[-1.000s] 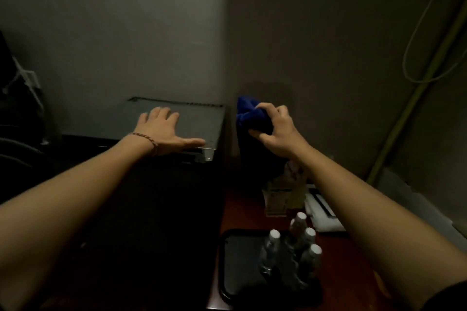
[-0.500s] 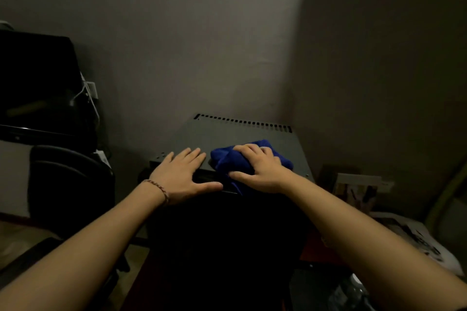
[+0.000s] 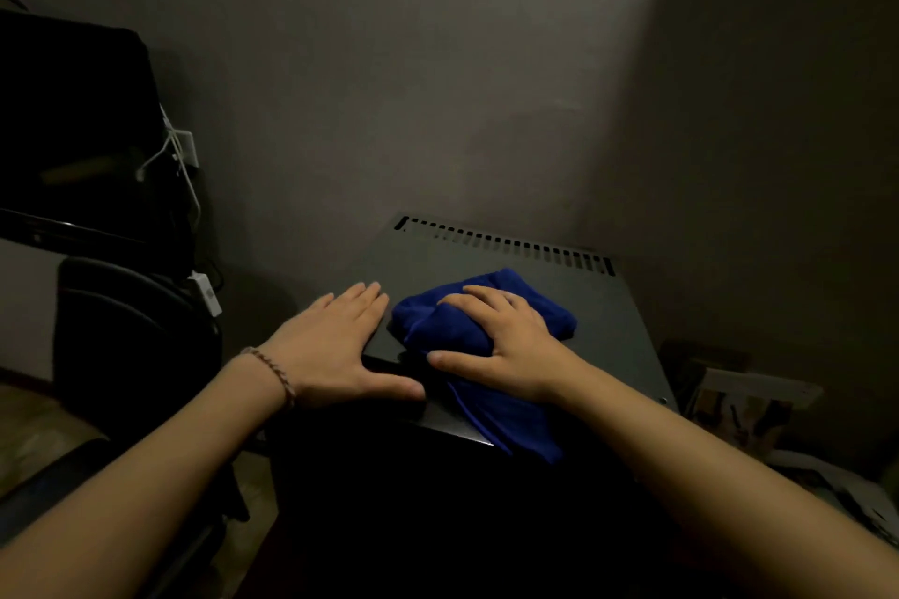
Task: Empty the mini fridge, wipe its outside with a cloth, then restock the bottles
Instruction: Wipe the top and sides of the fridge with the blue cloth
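Mini fridge (image 3: 598, 306) top bears a blue cloth (image 3: 438, 331) pressed under the right hand (image 3: 506, 345), fingers spread over it, while the left hand (image 3: 331, 350) rests flat beside it, holding nothing.

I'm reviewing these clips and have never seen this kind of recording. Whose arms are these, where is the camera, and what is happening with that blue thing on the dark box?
There is no machine here: a person wears one wide-angle camera on the head, looking forward and down, so the two bare arms reaching in from the bottom are their own. The dark box is the mini fridge, seen from above, with a row of vent slots along its back edge. The left hand, with a bracelet on its wrist, rests flat on the fridge's front left corner. The right hand presses on a bunched blue cloth lying on the fridge top; part of the cloth hangs over the front edge. Its fingers lie spread over the cloth. A black chair stands to the left. The room is dim, so the items at the right edge are hard to make out.
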